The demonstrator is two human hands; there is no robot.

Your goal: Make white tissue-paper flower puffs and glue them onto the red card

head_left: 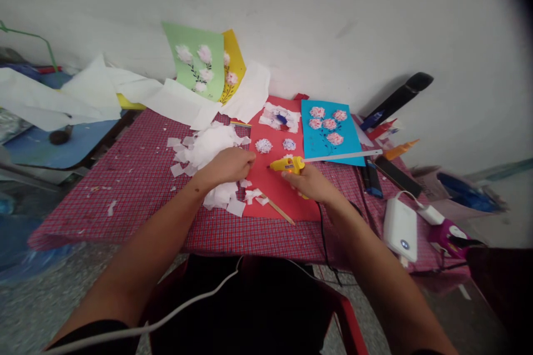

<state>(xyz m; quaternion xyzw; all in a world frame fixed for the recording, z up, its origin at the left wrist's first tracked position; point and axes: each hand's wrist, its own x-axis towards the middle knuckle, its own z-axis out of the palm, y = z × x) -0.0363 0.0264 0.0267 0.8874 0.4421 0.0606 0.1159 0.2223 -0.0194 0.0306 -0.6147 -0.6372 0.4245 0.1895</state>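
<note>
My right hand [310,182] is wrapped round a yellow hot glue gun [287,165]; its nozzle points left and a long white glue stick [341,156] runs out of its back. Facing the nozzle, my left hand [235,165] has its fingers curled together; whatever they pinch, if anything, is hidden. Both hands are over a sheet of red paper [300,205]. On this paper lie two speckled paper pompom flowers [264,146], a crumpled ink-stained white paper [280,117] and a wooden pencil-like stick [278,209]. Small white paper squares [210,147] are heaped beside my left hand.
Blue [328,127] and green [204,61] cards with paper flowers stand or lie by the wall. White paper sheets [179,102] sit at the back left. At right are a white power bank [400,227], markers and a purple plug adapter [447,237]. Cables cross the checked tablecloth [137,177].
</note>
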